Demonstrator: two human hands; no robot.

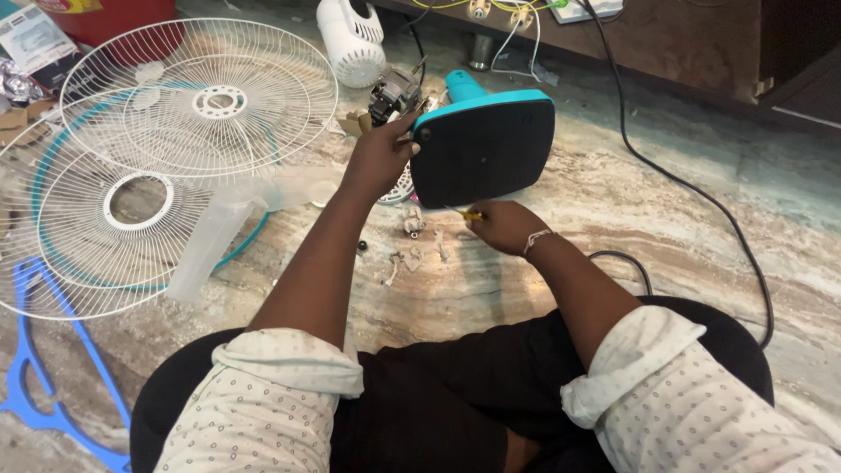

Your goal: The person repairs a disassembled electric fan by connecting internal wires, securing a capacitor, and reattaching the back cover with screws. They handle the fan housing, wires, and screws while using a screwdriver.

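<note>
My left hand (378, 158) grips the left edge of a teal and black fan base (484, 147), held tilted with its black underside facing me. My right hand (501, 226) sits just below the base, closed on a small yellow-handled screwdriver (469, 215) whose tip points at the base's lower edge. A bare fan motor (393, 95) lies just beyond my left hand. Small white parts and screws (412, 241) are scattered on the floor between my arms.
Two white wire fan guards (200, 101) (114, 219) and a translucent fan blade (219, 229) lie at left. A blue plastic frame (39, 350) sits at lower left. A white motor cover (352, 39) stands beyond. A black cable (701, 197) runs across the marble floor at right.
</note>
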